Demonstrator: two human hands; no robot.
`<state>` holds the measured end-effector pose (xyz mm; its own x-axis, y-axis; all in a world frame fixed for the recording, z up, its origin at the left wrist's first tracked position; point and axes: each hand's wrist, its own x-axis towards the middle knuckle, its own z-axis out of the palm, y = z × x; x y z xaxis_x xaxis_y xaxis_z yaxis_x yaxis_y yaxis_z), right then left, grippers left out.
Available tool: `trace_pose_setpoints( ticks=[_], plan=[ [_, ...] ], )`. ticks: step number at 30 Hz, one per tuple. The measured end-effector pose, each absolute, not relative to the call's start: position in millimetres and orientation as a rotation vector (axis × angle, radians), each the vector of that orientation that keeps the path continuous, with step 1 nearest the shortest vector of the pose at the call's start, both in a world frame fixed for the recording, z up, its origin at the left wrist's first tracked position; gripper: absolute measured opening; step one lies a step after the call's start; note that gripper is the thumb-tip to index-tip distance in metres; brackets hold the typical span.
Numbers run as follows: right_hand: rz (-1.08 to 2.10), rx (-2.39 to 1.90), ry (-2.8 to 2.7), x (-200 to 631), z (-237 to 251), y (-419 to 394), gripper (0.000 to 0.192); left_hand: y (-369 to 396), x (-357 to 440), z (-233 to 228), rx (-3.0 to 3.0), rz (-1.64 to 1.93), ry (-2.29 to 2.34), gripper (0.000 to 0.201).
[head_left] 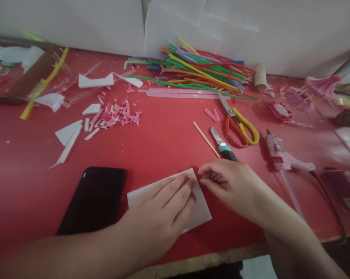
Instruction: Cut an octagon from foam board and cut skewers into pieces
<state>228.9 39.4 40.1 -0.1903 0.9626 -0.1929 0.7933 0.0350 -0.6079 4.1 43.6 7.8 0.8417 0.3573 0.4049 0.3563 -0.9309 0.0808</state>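
The white paper sheet [200, 207] lies flat near the front edge of the red tabletop [163, 143]; the left hand [160, 217] presses it down with fingers flat and spread, clamped on nothing, while the right hand [230, 184] pinches a small pink piece [217, 177] at the sheet's far corner. The sheet looks thin, light and limp, likely to slide or crease, so it is best pinched at an edge or corner. A black phone [95, 199] lies just beside it, with a utility knife [223, 145], scissors [238, 126], glue gun [282, 155] and drinking straws [198, 69] towards the back wall.
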Motion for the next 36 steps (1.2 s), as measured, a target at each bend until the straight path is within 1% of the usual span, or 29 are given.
trace_pose_setpoints(
  ticks=[7, 11, 15, 26, 29, 32, 34, 36],
  plan=[
    [0.739, -1.836, -1.927, 234.8, 43.6, 42.0, 0.009, 45.0, 3.3, 8.2, 3.035, 0.648, 0.544, 0.033],
    [0.724, -1.833, -1.944, 233.8, 43.5, 42.3, 0.009, 44.5, 3.7, 8.9, 3.045, 0.630, 0.545, 0.033],
    [0.709, -1.848, -1.934, 234.2, 43.5, 42.0, 0.009, 44.3, 3.9, 9.1, 3.036, 0.691, 0.538, 0.035],
    [0.698, -1.827, -1.936, 232.4, 42.6, 42.5, 0.009, 43.2, 3.5, 9.4, 3.049, 0.655, 0.520, 0.034],
    [0.653, -1.817, -1.935, 233.5, 44.3, 42.7, 0.008, 42.2, 3.5, 8.2, 3.037, 0.665, 0.546, 0.033],
    [0.471, -1.841, -1.941, 241.1, 44.7, 45.0, 0.007, 41.7, 3.3, 7.1, 3.024, 0.679, 0.553, 0.033],
    [0.243, -1.894, -1.942, 250.2, 42.3, 47.2, 0.008, 41.7, 2.7, 6.9, 3.034, 0.668, 0.543, 0.033],
    [0.025, -1.982, -1.937, 260.6, 37.7, 49.1, 0.014, 42.0, 2.2, 7.2, 3.051, 0.660, 0.532, 0.035]
  ],
)
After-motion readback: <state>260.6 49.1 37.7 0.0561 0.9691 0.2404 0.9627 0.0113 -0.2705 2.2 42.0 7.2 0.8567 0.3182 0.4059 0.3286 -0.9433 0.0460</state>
